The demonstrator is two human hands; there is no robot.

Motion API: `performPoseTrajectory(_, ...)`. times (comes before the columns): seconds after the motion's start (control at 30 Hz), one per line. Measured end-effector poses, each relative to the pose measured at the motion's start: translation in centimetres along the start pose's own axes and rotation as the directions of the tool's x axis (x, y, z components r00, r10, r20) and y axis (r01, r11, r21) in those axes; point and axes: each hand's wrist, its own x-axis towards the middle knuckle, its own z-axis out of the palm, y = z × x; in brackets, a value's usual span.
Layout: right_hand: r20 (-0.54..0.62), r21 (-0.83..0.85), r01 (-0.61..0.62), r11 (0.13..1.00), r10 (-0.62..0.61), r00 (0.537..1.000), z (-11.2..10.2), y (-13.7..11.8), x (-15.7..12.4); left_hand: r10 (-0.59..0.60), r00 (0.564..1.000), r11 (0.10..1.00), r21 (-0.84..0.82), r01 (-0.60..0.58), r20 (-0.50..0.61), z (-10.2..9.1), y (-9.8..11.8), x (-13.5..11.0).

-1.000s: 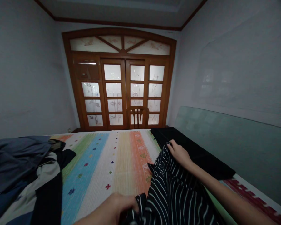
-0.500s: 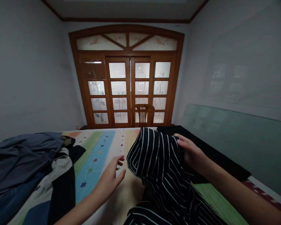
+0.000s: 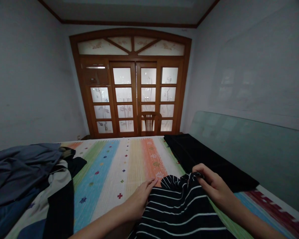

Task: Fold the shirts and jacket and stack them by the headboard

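A black garment with thin white stripes [image 3: 179, 207] lies in front of me on a bed covered by a striped, many-coloured sheet [image 3: 114, 172]. My left hand [image 3: 139, 199] rests flat at the garment's left edge, fingers stretched out along the fold. My right hand [image 3: 211, 186] pinches the garment's far right corner, fingers curled over the cloth. Both forearms reach in from the bottom of the view.
A folded black cloth [image 3: 204, 159] lies on the bed's right side beside a pale green headboard panel [image 3: 251, 152]. A heap of dark blue and black clothes [image 3: 25, 179] covers the left. A wooden chair [image 3: 149, 123] stands before wooden glazed doors [image 3: 132, 96].
The striped garment, lifted by my right hand half a second ago, now lies folded flat on the bed. My left hand moved from the sheet onto its left edge.
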Motion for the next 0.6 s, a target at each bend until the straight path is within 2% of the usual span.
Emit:
performPoseTrajectory(0.13,-0.238,-0.064,-0.011,0.998,-0.004,0.971,-0.1,0.6,0.2,-0.008,0.993,0.989,-0.15,-0.009,-0.114,-0.8,0.0,0.8)
performPoseTrajectory(0.23,-0.394,-0.136,-0.019,0.991,-0.036,0.918,-0.2,1.6,0.4,0.002,0.99,0.963,-0.266,-0.041,-0.143,-1.9,-0.1,1.2)
performPoseTrajectory(0.3,-0.473,-0.204,-0.038,0.978,-0.065,0.879,-0.4,2.5,0.6,-0.072,0.969,0.922,-0.386,-0.026,-0.237,-2.7,0.1,1.2)
performPoseTrajectory(0.37,-0.477,-0.283,-0.045,0.958,-0.1,0.873,-0.4,3.4,0.8,-0.21,0.904,0.87,-0.493,-0.001,-0.373,-3.5,0.5,0.8)
performPoseTrajectory(0.43,-0.398,-0.37,-0.005,0.929,-0.154,0.905,-0.3,4.1,1.0,-0.327,0.796,0.842,-0.539,0.0,-0.51,-4.4,1.2,-0.1)
performPoseTrajectory(0.5,-0.298,-0.46,0.089,0.884,-0.248,0.922,-0.2,4.2,1.1,-0.378,0.692,0.866,-0.499,0.031,-0.615,-5.7,2.0,-1.6)
performPoseTrajectory(0.53,-0.26,-0.508,0.14,0.85,-0.306,0.916,-0.2,4.0,1.1,-0.381,0.644,0.891,-0.449,0.065,-0.663,-6.5,2.4,-2.5)
performPoseTrajectory(0.57,-0.225,-0.561,0.194,0.805,-0.373,0.9,-0.3,3.4,1.1,-0.372,0.61,0.915,-0.386,0.116,-0.699,-7.4,2.8,-3.4)
performPoseTrajectory(0.6,-0.187,-0.614,0.256,0.747,-0.452,0.872,-0.5,2.7,1.1,-0.362,0.596,0.93,-0.321,0.18,-0.716,-8.4,3.1,-4.3)
